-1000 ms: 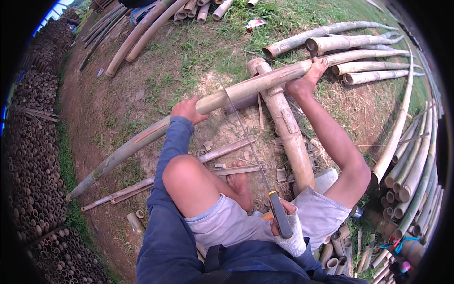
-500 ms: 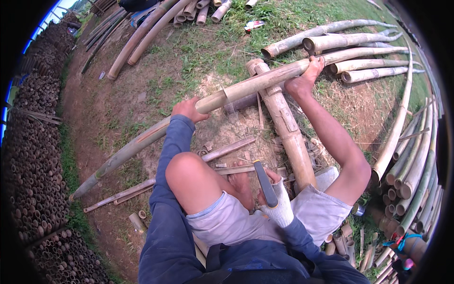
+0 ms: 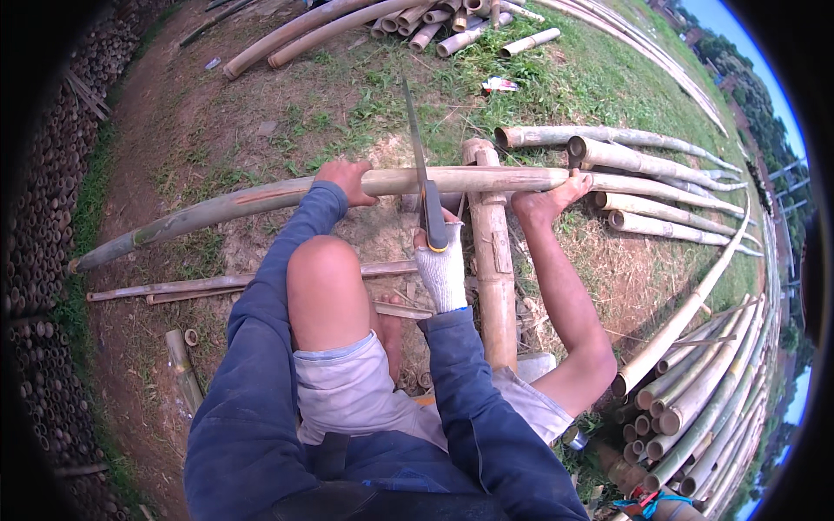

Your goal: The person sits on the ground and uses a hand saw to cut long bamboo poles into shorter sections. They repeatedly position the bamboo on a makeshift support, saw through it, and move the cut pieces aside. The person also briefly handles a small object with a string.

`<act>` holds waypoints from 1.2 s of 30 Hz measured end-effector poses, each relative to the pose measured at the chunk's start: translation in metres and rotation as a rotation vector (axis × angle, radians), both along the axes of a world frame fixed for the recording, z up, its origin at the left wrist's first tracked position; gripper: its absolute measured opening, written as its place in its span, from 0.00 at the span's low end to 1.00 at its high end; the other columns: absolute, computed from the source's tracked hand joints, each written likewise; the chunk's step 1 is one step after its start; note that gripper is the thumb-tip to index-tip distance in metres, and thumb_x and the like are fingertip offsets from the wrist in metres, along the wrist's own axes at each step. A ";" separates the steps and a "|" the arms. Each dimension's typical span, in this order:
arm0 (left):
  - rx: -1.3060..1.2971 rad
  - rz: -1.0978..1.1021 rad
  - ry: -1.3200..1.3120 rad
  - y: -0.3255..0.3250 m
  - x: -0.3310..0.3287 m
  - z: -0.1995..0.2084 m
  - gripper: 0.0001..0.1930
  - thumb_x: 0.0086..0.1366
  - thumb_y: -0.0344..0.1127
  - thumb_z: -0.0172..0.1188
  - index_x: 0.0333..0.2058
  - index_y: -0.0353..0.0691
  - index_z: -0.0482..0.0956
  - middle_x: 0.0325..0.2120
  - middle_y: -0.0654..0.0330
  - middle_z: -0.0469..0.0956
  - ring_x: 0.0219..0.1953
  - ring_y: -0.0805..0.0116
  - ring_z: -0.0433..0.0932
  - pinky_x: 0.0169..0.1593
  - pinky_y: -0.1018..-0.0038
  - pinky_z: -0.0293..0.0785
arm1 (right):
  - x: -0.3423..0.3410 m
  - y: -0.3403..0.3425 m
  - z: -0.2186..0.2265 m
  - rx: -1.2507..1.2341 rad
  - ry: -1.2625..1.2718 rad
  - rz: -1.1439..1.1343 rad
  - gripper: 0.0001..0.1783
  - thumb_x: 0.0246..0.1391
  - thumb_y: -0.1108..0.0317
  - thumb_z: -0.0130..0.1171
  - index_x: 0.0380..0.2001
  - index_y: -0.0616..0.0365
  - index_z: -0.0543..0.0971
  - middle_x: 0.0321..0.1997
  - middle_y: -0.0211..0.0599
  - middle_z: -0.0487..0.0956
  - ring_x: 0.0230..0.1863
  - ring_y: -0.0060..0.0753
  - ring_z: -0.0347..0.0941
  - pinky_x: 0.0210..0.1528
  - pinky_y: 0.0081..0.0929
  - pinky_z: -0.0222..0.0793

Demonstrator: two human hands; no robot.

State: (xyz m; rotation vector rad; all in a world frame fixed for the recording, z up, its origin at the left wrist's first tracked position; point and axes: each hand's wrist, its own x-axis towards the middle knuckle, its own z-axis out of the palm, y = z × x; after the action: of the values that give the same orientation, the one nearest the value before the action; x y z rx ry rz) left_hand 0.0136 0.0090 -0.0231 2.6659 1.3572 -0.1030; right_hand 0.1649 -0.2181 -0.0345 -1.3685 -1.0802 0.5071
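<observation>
- Sawing, apparently mid-stroke, into the pole (image 3: 499, 179), laid across the log (image 3: 496, 286).
- Wrapping left hand (image 3: 350, 181) over the pole, left of the log.
- Clenching gloved right hand (image 3: 441, 271) around the saw (image 3: 431, 208), just left of the log, with blade (image 3: 413, 130) crossing the pole.
- Bracing a foot (image 3: 549, 200) against the pole, right of the log.
- Likely needing next a straight pull back, with pole held steady.

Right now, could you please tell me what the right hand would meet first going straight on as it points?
Probably the long bamboo pole, crosswise just ahead of the right hand; depth is unclear, so the hand might pass above it.
</observation>
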 end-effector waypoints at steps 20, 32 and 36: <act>-0.024 -0.048 0.005 0.006 -0.006 0.006 0.44 0.48 0.68 0.75 0.62 0.53 0.79 0.41 0.49 0.88 0.45 0.49 0.87 0.54 0.55 0.83 | -0.009 -0.052 0.001 -0.080 -0.107 -0.004 0.31 0.60 0.79 0.62 0.66 0.62 0.66 0.57 0.43 0.75 0.52 0.33 0.75 0.58 0.30 0.73; -0.062 -0.009 0.010 0.012 -0.002 0.000 0.43 0.51 0.68 0.74 0.61 0.51 0.79 0.43 0.50 0.88 0.47 0.50 0.87 0.55 0.55 0.83 | -0.018 -0.128 0.035 -0.366 0.031 0.017 0.31 0.62 0.77 0.60 0.67 0.62 0.66 0.60 0.46 0.72 0.56 0.36 0.72 0.61 0.33 0.69; -0.040 -0.017 0.017 0.007 -0.003 0.005 0.44 0.50 0.69 0.74 0.62 0.52 0.79 0.43 0.50 0.88 0.48 0.51 0.87 0.55 0.55 0.83 | 0.006 0.018 0.006 -0.048 -0.068 0.015 0.28 0.61 0.78 0.61 0.63 0.61 0.67 0.51 0.44 0.78 0.49 0.37 0.77 0.58 0.33 0.72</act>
State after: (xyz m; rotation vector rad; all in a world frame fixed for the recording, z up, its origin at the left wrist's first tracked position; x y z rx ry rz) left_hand 0.0106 0.0164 -0.0177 2.6501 1.3234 -0.1533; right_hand 0.1706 -0.2000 -0.0284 -1.4298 -1.1406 0.5030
